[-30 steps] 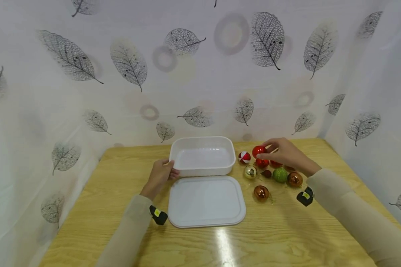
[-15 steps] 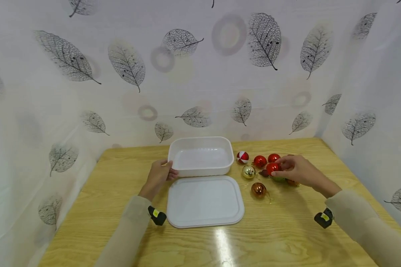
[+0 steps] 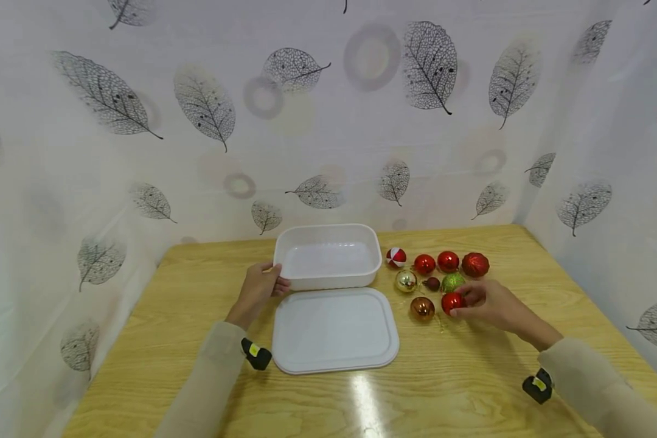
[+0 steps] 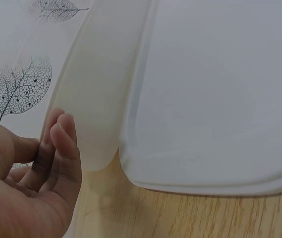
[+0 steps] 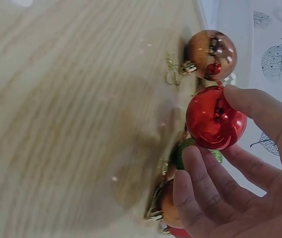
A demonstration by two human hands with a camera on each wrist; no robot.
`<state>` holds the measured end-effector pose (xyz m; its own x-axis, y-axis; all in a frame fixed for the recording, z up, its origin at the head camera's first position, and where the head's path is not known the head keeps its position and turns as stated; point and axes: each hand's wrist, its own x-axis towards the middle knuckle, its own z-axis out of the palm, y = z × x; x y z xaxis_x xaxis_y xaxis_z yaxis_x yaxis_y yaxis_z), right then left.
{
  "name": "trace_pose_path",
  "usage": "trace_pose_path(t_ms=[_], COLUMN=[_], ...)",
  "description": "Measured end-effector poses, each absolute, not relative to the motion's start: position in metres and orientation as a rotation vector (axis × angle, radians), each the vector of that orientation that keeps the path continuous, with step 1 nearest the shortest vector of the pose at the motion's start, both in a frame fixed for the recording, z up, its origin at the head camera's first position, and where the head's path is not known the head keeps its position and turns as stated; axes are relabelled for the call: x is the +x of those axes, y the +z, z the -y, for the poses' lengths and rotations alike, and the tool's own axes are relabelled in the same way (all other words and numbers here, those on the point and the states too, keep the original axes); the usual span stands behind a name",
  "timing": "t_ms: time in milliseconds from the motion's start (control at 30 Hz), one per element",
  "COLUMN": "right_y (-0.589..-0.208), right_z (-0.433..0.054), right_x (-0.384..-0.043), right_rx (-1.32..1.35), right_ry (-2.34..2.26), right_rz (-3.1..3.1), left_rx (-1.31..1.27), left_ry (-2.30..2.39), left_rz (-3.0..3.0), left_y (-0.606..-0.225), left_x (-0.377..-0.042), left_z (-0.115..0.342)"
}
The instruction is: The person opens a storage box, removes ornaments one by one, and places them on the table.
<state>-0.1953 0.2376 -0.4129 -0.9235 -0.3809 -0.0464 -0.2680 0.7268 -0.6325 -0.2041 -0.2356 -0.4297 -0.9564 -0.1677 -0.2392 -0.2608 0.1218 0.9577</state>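
In my right hand [image 3: 490, 307] is a shiny red Christmas ball [image 3: 452, 303], pinched between thumb and fingertips; the right wrist view shows the same red ball [image 5: 216, 117] just over the tabletop. A copper ball [image 3: 422, 309] lies to its left and a glittery green ball [image 3: 453, 281] just behind it. Another copper ball [image 5: 170, 204] shows partly behind my fingers in the right wrist view. My left hand [image 3: 258, 287] grips the front left corner of a white rectangular box [image 3: 328, 281], thumb at the rim. Nothing shows inside the box.
A white lid [image 3: 335, 330] lies flat before the box. More ornaments sit right of the box: a red-and-white ball [image 3: 396, 257], a gold ball [image 3: 406, 281], a small dark red one [image 3: 431, 283] and several red balls [image 3: 475, 264]. A leaf-patterned curtain [image 3: 317, 121] surrounds the wooden table [image 3: 443, 389].
My right hand has carried the red ball from above the rear ornaments forward and down, to beside the front copper ball. The left hand stays on the box corner.
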Motion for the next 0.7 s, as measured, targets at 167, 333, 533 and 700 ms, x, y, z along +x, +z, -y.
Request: trace_pose_path(t_ms=[167,333,533,700], right_y=[-0.4184,-0.4208,-0.4235,-0.4245], right_z=[-0.2396,-0.2387,-0.2376,-0.2375], right_x=[-0.1921,-0.19,-0.1881,-0.1878], right_rx=[-0.511,-0.469,-0.429,-0.426], right_ry=[-0.996,-1.0,-0.976,-0.972], right_rz=[-2.747,-2.729,-2.726,-2.729], left_rx=[-0.43,-0.44,-0.444,-0.46], left_ry=[2.005,1.999,2.003,1.994], left_rz=[-2.29,-2.291,-2.279,-2.294], left_y=[-0.43,-0.4307,-0.4306,-0.4342], left_x=[-0.2044,-0.2052,-0.2052,-0.206], left_z=[0.2355,0.2355,0.2353,0.2362])
